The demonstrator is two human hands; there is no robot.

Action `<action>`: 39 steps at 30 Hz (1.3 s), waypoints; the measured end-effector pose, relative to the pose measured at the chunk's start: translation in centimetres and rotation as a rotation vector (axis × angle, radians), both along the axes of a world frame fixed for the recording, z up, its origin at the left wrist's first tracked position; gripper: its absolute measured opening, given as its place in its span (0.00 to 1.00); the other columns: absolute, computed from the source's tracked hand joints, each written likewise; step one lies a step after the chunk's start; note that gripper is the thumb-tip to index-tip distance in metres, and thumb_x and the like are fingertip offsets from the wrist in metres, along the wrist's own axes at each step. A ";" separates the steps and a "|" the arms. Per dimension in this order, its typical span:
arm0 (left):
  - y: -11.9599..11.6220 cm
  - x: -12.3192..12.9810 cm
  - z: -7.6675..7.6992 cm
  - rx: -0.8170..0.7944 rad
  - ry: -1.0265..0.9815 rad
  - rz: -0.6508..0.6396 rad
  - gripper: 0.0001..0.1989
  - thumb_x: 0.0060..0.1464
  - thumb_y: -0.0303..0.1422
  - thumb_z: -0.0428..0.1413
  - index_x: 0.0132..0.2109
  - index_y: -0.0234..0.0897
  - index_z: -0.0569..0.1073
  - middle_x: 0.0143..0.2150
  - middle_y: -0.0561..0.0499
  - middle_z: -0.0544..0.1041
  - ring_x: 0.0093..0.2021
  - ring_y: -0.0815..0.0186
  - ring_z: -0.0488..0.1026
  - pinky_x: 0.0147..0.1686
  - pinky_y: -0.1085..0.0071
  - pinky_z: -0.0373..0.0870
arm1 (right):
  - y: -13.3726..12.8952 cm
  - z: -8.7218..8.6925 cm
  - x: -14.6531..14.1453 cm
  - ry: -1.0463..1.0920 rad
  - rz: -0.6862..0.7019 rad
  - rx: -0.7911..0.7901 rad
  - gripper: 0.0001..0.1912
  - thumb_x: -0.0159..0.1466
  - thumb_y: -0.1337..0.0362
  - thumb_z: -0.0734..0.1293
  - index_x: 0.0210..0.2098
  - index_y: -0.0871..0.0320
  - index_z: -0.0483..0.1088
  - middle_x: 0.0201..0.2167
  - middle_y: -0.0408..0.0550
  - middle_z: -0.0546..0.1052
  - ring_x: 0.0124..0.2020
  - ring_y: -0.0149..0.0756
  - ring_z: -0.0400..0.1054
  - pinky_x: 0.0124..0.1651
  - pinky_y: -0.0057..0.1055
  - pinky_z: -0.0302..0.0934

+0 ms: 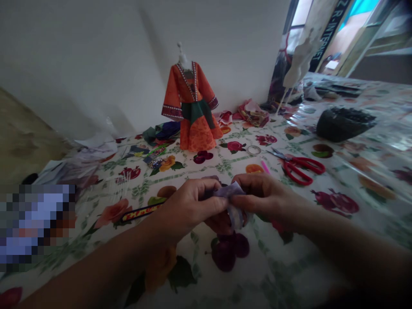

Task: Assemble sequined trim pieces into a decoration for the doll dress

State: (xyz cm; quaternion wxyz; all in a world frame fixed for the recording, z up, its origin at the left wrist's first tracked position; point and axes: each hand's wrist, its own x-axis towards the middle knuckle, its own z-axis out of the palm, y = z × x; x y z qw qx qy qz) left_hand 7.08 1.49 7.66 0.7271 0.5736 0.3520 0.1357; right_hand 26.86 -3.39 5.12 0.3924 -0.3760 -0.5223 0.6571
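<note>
Near the middle of the head view, my left hand (196, 204) and my right hand (262, 195) meet over the table. Both pinch a small piece of pale purple fabric (236, 216) between thumbs and fingers; part of it hangs below the fingertips. Behind them stands a small dress form in an orange and green dress (196, 103). Red-handled scissors (299, 168) lie to the right of my right hand. A dark strip with a red and yellow pattern (141, 212) lies left of my left hand, partly hidden by it.
A flowered cloth (225, 163) covers the table. A tape roll (254, 149) and a pink stick (265, 167) lie by the scissors. A dark bundle (344, 123) is at right, a bare white dress form (298, 64) behind. Fabric scraps (252, 112) lie along the wall.
</note>
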 end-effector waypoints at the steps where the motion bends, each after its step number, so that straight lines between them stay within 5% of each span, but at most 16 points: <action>1: 0.0 0.0 0.0 0.004 0.004 -0.003 0.07 0.55 0.33 0.62 0.39 0.33 0.76 0.26 0.50 0.81 0.24 0.68 0.79 0.28 0.77 0.77 | 0.0 0.0 0.0 -0.002 0.004 0.002 0.07 0.65 0.61 0.70 0.34 0.58 0.71 0.27 0.41 0.71 0.27 0.27 0.64 0.30 0.23 0.59; 39: 0.3 -0.2 0.1 0.047 0.032 -0.027 0.07 0.52 0.32 0.60 0.38 0.33 0.77 0.27 0.50 0.82 0.24 0.68 0.80 0.27 0.76 0.78 | -0.1 -0.2 0.2 0.000 0.019 0.009 0.05 0.65 0.63 0.69 0.35 0.58 0.72 0.28 0.41 0.72 0.27 0.26 0.64 0.30 0.24 0.58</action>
